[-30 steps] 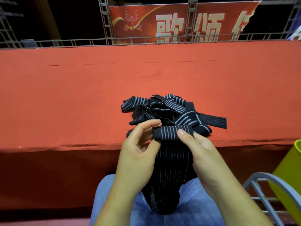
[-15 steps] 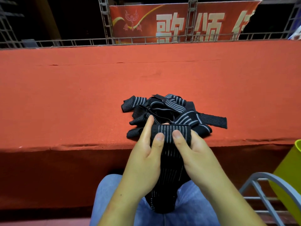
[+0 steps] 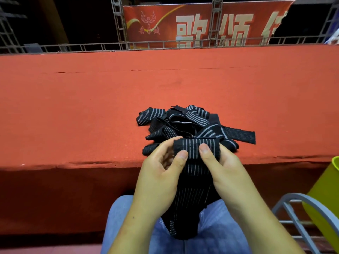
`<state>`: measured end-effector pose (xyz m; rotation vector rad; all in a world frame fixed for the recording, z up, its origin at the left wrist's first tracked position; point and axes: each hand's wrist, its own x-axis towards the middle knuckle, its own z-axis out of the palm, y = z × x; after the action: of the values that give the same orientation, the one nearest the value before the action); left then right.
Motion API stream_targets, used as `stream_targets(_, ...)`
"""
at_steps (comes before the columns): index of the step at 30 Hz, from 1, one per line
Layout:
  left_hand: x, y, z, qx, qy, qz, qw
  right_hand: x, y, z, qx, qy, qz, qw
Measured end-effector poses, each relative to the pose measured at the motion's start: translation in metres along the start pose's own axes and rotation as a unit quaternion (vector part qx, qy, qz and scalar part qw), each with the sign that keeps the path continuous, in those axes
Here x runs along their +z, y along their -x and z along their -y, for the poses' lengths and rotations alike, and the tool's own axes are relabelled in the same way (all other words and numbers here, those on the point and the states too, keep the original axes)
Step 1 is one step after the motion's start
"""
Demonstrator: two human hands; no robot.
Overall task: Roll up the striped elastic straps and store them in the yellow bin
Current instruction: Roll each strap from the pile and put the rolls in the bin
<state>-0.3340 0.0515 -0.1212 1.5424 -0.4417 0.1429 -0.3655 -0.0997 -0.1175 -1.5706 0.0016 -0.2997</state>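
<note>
At the near edge of the red-covered table [image 3: 91, 110], toward six o'clock, busy on one striped strap [image 3: 196, 146]. Pinches its top end with the left hand [image 3: 161, 173], thumb in front and fingers curled behind. Grips the same end from three o'clock with the right hand [image 3: 231, 171], thumb pressed on the stripes.

Looks like only the first turn or two of a roll: a thick folded band at the top, a long tail hanging loose over the lap [image 3: 211, 233]. Judged early in the task.

Left to roll: the rest of this tail, then the tangled pile [image 3: 185, 123] at twelve o'clock of the hands, just behind the fingertips on the table. Cannot count the straps there; several at least, crossed and looped, one flat end poking out toward three o'clock. No finished roll seen on the table.

At four o'clock, cut by the right border behind a grey chair frame [image 3: 293, 204], the yellow bin [image 3: 326, 189]. Cannot see inside, so cannot say whether it holds any rolls.

Black and ribbed, with thin pale stripes along the length. Soft and stretchy by the look, and likely to spring open unless pinched firmly.
</note>
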Motion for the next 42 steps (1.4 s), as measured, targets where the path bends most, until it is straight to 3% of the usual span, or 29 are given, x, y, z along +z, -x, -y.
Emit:
stream_targets(15, -0.004, -0.001, 0.000, 0.038, 0.009, -0.044, 0.998, -0.001, 0.003, 0.009, 0.100, -0.023, 0.049, 0.994)
stream_targets(24, -0.001, -0.001, -0.002, 0.046, 0.016, -0.022, 0.999, -0.002, 0.000, 0.010, 0.087, -0.034, 0.037, 0.995)
stream_targets(32, 0.000, 0.001, -0.005, 0.006, 0.050, 0.030, 0.998, -0.005, -0.004, 0.006, 0.074, -0.043, -0.011, 0.996)
stream_targets(42, 0.006, 0.002, 0.006, -0.046, -0.033, 0.035, 0.998, 0.000, -0.002, 0.005, 0.029, 0.002, 0.035, 0.999)
